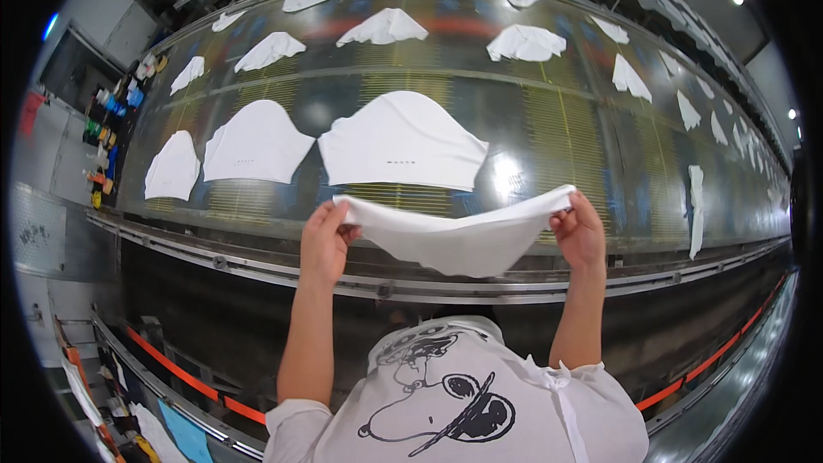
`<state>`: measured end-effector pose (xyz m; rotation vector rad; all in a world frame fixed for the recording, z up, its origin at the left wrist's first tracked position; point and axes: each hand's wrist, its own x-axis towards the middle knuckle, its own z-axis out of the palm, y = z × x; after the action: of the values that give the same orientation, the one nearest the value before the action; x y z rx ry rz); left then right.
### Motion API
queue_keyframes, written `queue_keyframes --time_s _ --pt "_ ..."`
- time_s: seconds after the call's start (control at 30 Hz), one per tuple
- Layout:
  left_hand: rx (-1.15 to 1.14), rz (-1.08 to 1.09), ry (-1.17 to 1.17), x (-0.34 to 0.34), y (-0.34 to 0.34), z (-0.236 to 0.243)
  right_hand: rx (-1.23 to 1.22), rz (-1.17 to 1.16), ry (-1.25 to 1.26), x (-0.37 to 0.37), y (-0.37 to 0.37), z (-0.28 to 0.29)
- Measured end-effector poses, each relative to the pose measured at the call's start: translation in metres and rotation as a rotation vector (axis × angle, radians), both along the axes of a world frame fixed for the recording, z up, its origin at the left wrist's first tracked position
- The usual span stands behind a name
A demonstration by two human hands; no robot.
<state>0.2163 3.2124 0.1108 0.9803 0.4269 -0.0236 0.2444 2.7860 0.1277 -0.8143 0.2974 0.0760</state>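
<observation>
Long and glossy, the desk (617,150) carries rows of white fabric pieces (403,137). The person's left hand (327,238) and right hand (583,233) pinch opposite corners of a white cloth panel (467,244) that sags between them over the desk's near edge. It looks light and limp, best held at those corners; its slipperiness is hard to judge.
</observation>
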Motion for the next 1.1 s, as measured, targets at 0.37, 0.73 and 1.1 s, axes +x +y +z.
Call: queue_keyframes --time_s 0.37,0.73,1.1 --pt "0.281 0.016 -0.116 0.137 0.115 -0.012 -0.228 -0.021 -0.104 0.110 0.096 -0.033" --pt "0.740 -0.007 0.369 0.157 0.125 -0.208 -1.333 -0.080 0.315 0.124 0.133 -0.207" --pt "1.548 0.022 0.436 0.137 0.081 -0.204 -1.693 -0.020 0.458 0.117 0.166 -0.212"
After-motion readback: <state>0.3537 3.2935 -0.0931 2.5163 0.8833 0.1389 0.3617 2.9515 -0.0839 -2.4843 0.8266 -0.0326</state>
